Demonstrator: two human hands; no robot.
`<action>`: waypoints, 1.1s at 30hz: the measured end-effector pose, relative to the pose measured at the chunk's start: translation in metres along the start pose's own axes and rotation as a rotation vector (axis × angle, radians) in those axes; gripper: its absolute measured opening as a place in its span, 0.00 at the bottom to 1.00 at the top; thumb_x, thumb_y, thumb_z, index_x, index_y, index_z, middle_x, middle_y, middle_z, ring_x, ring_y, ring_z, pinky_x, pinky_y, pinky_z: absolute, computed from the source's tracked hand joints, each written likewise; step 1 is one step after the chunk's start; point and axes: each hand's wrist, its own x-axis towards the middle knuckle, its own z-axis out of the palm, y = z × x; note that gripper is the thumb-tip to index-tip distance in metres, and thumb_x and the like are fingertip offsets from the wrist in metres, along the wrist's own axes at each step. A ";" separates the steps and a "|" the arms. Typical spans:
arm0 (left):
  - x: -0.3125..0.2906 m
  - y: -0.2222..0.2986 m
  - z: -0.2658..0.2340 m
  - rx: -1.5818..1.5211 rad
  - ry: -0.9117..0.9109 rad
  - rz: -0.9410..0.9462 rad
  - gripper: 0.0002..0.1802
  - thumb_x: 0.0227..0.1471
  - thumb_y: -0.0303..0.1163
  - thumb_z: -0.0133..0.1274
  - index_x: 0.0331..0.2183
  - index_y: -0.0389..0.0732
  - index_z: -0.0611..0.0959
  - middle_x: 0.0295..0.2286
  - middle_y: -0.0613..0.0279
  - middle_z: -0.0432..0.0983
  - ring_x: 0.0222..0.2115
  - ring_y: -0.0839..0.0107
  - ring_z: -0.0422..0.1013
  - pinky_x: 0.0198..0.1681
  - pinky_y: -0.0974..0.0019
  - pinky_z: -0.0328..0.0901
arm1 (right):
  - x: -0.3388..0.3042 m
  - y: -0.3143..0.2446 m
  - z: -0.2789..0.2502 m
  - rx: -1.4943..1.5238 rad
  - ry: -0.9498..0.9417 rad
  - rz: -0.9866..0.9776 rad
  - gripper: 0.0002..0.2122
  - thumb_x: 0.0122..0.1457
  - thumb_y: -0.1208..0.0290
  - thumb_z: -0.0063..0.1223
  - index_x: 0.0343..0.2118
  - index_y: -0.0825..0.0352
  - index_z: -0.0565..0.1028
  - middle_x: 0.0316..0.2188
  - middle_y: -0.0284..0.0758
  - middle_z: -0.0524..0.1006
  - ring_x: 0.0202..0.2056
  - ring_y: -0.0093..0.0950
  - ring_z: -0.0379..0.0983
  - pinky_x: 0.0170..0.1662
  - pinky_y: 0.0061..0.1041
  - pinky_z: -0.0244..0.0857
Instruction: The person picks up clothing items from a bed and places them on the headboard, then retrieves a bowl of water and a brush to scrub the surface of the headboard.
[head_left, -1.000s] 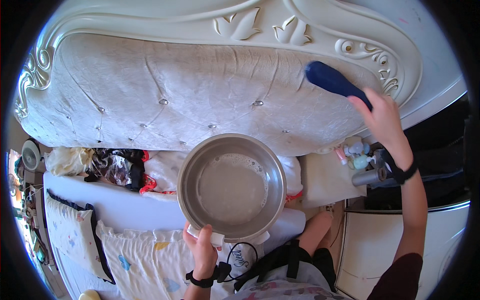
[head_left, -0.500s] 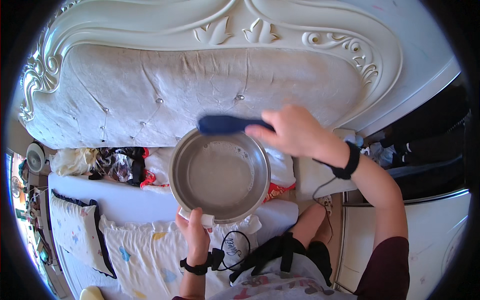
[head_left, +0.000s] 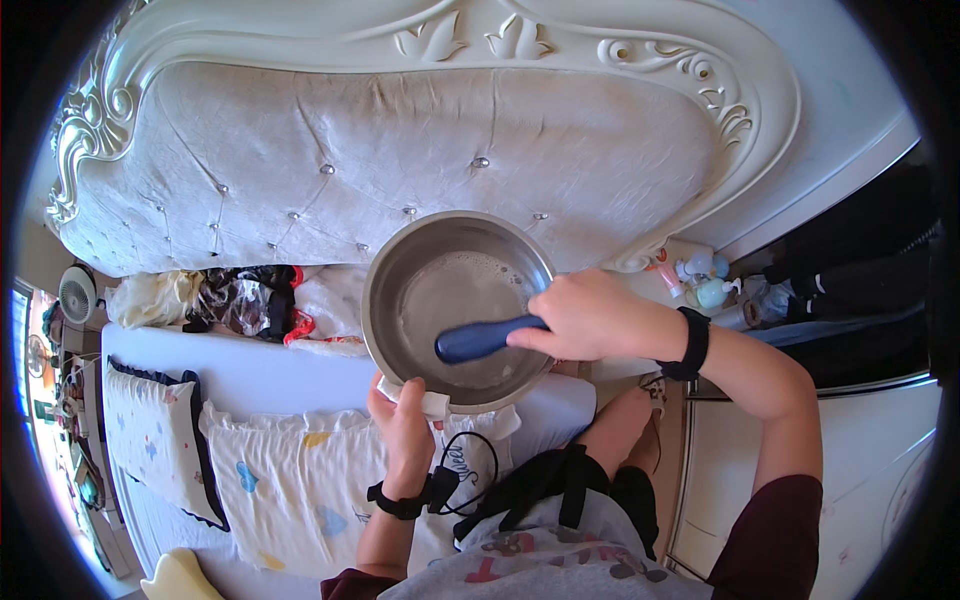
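My left hand (head_left: pixel 404 438) grips the near-left rim of a round steel basin (head_left: pixel 383 275), with a folded white cloth (head_left: pixel 434 404) between thumb and metal. The basin holds shallow, cloudy water (head_left: pixel 455 285) with small suds along its edge. Closed around the handle of a dark blue brush (head_left: pixel 476 341), my right hand (head_left: pixel 595 313) is at the basin's right rim. The brush's smooth oval head is over the near part of the basin; its underside is hidden, and I cannot tell whether it touches the water.
A tufted pale headboard (head_left: pixel 400 130) with a carved white frame rises beyond the basin. On the bed lie a pillow (head_left: pixel 152 448), a patterned white cover (head_left: pixel 290 490) and bagged clothes (head_left: pixel 245 300). Several bottles (head_left: pixel 711 290) stand at right, by a white cabinet (head_left: pixel 800 470).
My right hand has brought the brush down and nearer, from above the far rim to over the basin's inside. The basin has shifted slightly away and to the right with my left hand.
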 end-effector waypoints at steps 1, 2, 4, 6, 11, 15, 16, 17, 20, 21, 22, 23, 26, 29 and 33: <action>0.000 -0.002 0.002 -0.001 0.002 -0.003 0.14 0.45 0.22 0.44 0.38 0.33 0.71 0.23 0.61 0.72 0.13 0.74 0.67 0.09 0.74 0.58 | -0.002 0.003 0.000 0.039 0.037 0.033 0.22 0.53 0.52 0.47 0.18 0.71 0.76 0.15 0.46 0.72 0.20 0.44 0.72 0.26 0.37 0.67; 0.001 -0.005 0.003 0.005 -0.007 -0.001 0.16 0.45 0.24 0.45 0.40 0.34 0.69 0.22 0.62 0.71 0.12 0.76 0.65 0.08 0.76 0.56 | -0.004 0.006 -0.001 0.078 0.074 0.069 0.23 0.53 0.52 0.47 0.18 0.71 0.76 0.15 0.46 0.72 0.20 0.44 0.72 0.26 0.38 0.67; 0.002 -0.004 0.004 0.014 -0.012 0.008 0.18 0.44 0.26 0.46 0.41 0.36 0.68 0.22 0.63 0.70 0.11 0.78 0.63 0.07 0.78 0.54 | -0.007 0.009 -0.005 0.016 0.064 0.092 0.23 0.52 0.52 0.48 0.18 0.71 0.76 0.15 0.46 0.72 0.20 0.44 0.72 0.25 0.37 0.67; 0.000 -0.001 0.007 0.020 0.017 0.005 0.18 0.44 0.26 0.46 0.41 0.36 0.68 0.21 0.63 0.69 0.12 0.78 0.64 0.08 0.78 0.54 | -0.016 0.009 -0.012 -0.040 0.141 0.128 0.22 0.52 0.53 0.48 0.17 0.71 0.75 0.14 0.46 0.72 0.18 0.44 0.71 0.24 0.38 0.66; 0.005 -0.010 0.010 0.011 0.000 0.015 0.16 0.44 0.26 0.46 0.39 0.37 0.69 0.21 0.64 0.69 0.12 0.78 0.64 0.08 0.77 0.54 | -0.029 0.024 -0.019 -0.094 0.251 0.164 0.22 0.53 0.54 0.48 0.16 0.70 0.75 0.12 0.45 0.71 0.16 0.43 0.70 0.22 0.38 0.65; 0.006 -0.004 0.021 0.008 -0.019 0.000 0.14 0.43 0.27 0.47 0.37 0.38 0.70 0.20 0.66 0.68 0.12 0.78 0.64 0.07 0.77 0.53 | -0.032 0.030 -0.024 -0.150 0.298 0.170 0.21 0.53 0.53 0.48 0.17 0.70 0.75 0.11 0.44 0.71 0.16 0.42 0.70 0.22 0.38 0.65; 0.008 -0.005 0.021 0.029 -0.049 0.002 0.13 0.43 0.28 0.47 0.36 0.38 0.70 0.20 0.66 0.68 0.12 0.78 0.64 0.07 0.77 0.53 | -0.033 0.032 -0.024 -0.184 0.243 0.161 0.21 0.53 0.53 0.48 0.18 0.70 0.74 0.11 0.43 0.71 0.16 0.42 0.70 0.22 0.38 0.65; 0.008 -0.004 0.025 0.025 -0.060 -0.001 0.13 0.43 0.28 0.47 0.36 0.38 0.70 0.20 0.66 0.68 0.12 0.78 0.64 0.07 0.77 0.53 | -0.034 0.034 -0.024 -0.188 0.243 0.173 0.21 0.53 0.53 0.48 0.18 0.70 0.74 0.11 0.43 0.71 0.16 0.42 0.70 0.22 0.38 0.65; 0.009 -0.003 0.029 -0.042 -0.047 0.010 0.11 0.44 0.22 0.44 0.34 0.35 0.71 0.21 0.63 0.71 0.12 0.76 0.67 0.08 0.74 0.56 | -0.039 0.041 -0.024 -0.135 0.370 0.178 0.21 0.53 0.53 0.48 0.18 0.70 0.74 0.11 0.43 0.71 0.16 0.41 0.70 0.21 0.36 0.65; 0.009 -0.002 0.031 -0.045 -0.051 0.009 0.11 0.44 0.22 0.44 0.34 0.35 0.71 0.21 0.63 0.71 0.12 0.76 0.67 0.08 0.74 0.56 | -0.039 0.042 -0.024 -0.153 0.367 0.153 0.22 0.52 0.52 0.49 0.17 0.70 0.72 0.10 0.43 0.70 0.15 0.42 0.69 0.20 0.36 0.64; 0.009 0.000 0.035 -0.058 -0.041 0.010 0.12 0.44 0.22 0.44 0.35 0.35 0.71 0.21 0.64 0.71 0.12 0.75 0.67 0.07 0.74 0.57 | -0.039 0.044 -0.025 -0.171 0.363 0.130 0.22 0.52 0.51 0.50 0.16 0.69 0.71 0.09 0.43 0.68 0.14 0.43 0.68 0.19 0.37 0.62; 0.010 0.000 0.037 -0.071 -0.030 0.009 0.12 0.44 0.22 0.44 0.36 0.36 0.71 0.21 0.64 0.70 0.13 0.75 0.67 0.07 0.74 0.57 | -0.040 0.046 -0.025 -0.174 0.362 0.134 0.22 0.52 0.51 0.50 0.16 0.69 0.71 0.09 0.43 0.68 0.14 0.43 0.68 0.19 0.37 0.62; 0.011 0.002 0.044 -0.044 -0.040 0.040 0.11 0.43 0.27 0.47 0.33 0.38 0.70 0.19 0.66 0.68 0.10 0.78 0.63 0.06 0.76 0.52 | -0.044 0.051 -0.031 -0.146 0.420 0.151 0.22 0.51 0.52 0.51 0.16 0.69 0.71 0.09 0.43 0.68 0.14 0.43 0.68 0.19 0.36 0.62; 0.012 0.003 0.049 -0.038 -0.024 0.022 0.12 0.43 0.27 0.47 0.35 0.37 0.70 0.19 0.66 0.67 0.10 0.78 0.62 0.06 0.76 0.52 | -0.051 0.059 -0.041 -0.155 0.422 0.107 0.20 0.52 0.54 0.52 0.16 0.70 0.71 0.09 0.43 0.68 0.14 0.42 0.68 0.19 0.35 0.61; 0.013 0.006 0.056 -0.043 -0.044 0.000 0.13 0.43 0.26 0.47 0.35 0.37 0.69 0.19 0.66 0.67 0.10 0.78 0.63 0.06 0.76 0.51 | -0.070 0.083 -0.071 -0.016 0.602 0.203 0.22 0.52 0.52 0.50 0.14 0.69 0.67 0.09 0.46 0.66 0.16 0.47 0.66 0.19 0.38 0.59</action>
